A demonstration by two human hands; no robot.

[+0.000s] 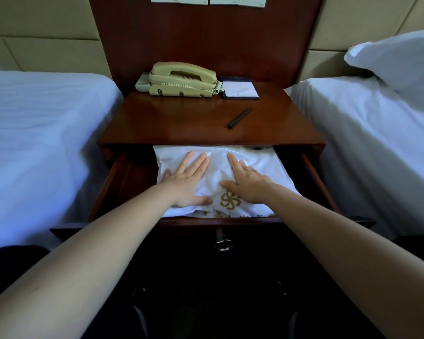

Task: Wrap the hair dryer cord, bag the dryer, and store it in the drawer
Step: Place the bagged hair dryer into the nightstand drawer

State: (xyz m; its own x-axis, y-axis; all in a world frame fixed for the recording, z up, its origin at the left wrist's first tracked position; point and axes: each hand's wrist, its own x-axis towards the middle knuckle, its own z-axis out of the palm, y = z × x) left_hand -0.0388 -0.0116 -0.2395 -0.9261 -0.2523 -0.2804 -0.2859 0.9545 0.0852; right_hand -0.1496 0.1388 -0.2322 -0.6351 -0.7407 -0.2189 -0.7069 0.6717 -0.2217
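Observation:
A white plastic bag [218, 165] with a gold flower logo lies inside the open wooden drawer [123, 182] of the nightstand. The bag bulges; the hair dryer and its cord are hidden inside it. My left hand [186, 181] lies flat on the bag's left half, fingers straight and pointing away from me. On the right half my right hand [247, 181] presses down, also flat with straight fingers. Both palms rest on the plastic, side by side, a little apart.
On the nightstand top [181, 121] stand a beige telephone [181, 79], a notepad [240, 89] and a dark pen [239, 118]. White beds flank the nightstand at left [34, 143] and right [365, 143]. A metal handle [222, 242] hangs on the drawer front.

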